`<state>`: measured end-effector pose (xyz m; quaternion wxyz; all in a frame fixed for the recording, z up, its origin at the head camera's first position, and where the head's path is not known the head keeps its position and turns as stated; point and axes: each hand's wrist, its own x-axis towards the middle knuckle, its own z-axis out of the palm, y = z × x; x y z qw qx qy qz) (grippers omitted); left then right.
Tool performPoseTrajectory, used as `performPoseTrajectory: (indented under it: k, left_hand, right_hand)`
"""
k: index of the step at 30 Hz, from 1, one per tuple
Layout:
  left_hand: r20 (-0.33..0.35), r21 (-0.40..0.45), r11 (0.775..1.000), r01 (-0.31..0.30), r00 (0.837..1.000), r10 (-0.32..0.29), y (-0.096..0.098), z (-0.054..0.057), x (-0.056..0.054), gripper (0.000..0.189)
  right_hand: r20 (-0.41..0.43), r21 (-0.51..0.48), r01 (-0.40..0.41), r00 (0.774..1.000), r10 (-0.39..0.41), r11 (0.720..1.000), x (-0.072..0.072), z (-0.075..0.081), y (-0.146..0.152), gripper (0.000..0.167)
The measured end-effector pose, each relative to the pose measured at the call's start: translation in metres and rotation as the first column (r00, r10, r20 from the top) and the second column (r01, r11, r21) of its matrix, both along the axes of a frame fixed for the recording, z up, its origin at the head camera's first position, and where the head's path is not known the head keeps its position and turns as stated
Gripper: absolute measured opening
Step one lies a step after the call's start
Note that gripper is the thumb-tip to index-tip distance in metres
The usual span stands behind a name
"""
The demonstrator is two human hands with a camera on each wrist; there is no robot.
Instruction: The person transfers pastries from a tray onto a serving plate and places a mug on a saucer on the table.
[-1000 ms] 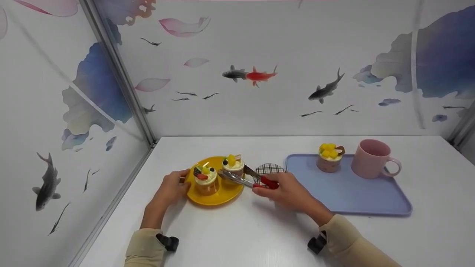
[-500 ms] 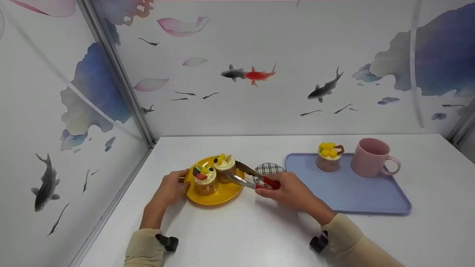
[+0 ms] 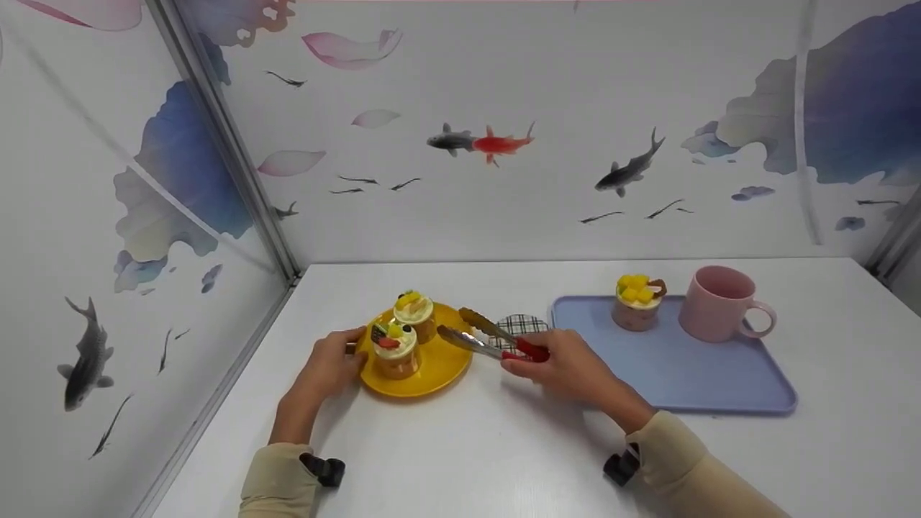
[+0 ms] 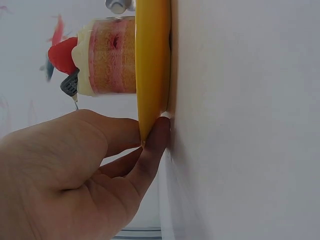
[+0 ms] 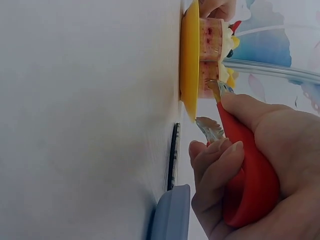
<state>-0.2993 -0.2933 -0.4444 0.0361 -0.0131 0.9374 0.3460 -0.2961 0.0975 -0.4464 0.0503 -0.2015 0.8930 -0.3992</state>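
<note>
My left hand pinches the left rim of a yellow plate, thumb on top and fingers beneath, as the left wrist view shows. Two cup cakes stand upright on the plate: a front one topped with strawberry and blueberry, and a rear one with yellow fruit and cream. In my right hand I hold metal tongs with red handles. Their tips are spread apart over the plate's right side, with nothing between them, to the right of the rear cake.
A round checked coaster lies partly behind the tongs. To the right, a blue-grey tray carries a third cup cake with yellow fruit cubes and a pink mug. Printed wall panels border the white table at the back and left.
The rear cake has moved left across the plate to behind the front cake. The tongs have let go of it, opened and drawn back right. My left hand stays at the rim.
</note>
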Motion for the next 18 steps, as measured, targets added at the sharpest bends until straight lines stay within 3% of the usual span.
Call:
performPoseTrajectory:
  k: [7,13,18]
  left_hand:
    - [-0.027,-0.014,1.0,0.002,1.0,-0.002,-0.0007,0.0007,0.0,0.056]
    - [-0.021,0.002,1.0,0.002,1.0,-0.002,-0.0007,-0.0002,-0.0014,0.055]
    - [-0.011,0.002,1.0,-0.001,1.0,0.001,-0.0001,-0.0001,-0.0015,0.056]
  right_hand:
    - [-0.021,0.019,0.041,0.999,-0.041,0.999,0.0014,0.0024,-0.0005,0.037]
    - [-0.005,0.016,0.075,0.997,-0.075,0.997,0.001,0.0018,0.0013,0.049]
    - [-0.046,0.025,0.094,0.995,-0.093,0.995,0.0015,0.0005,0.0093,0.063]
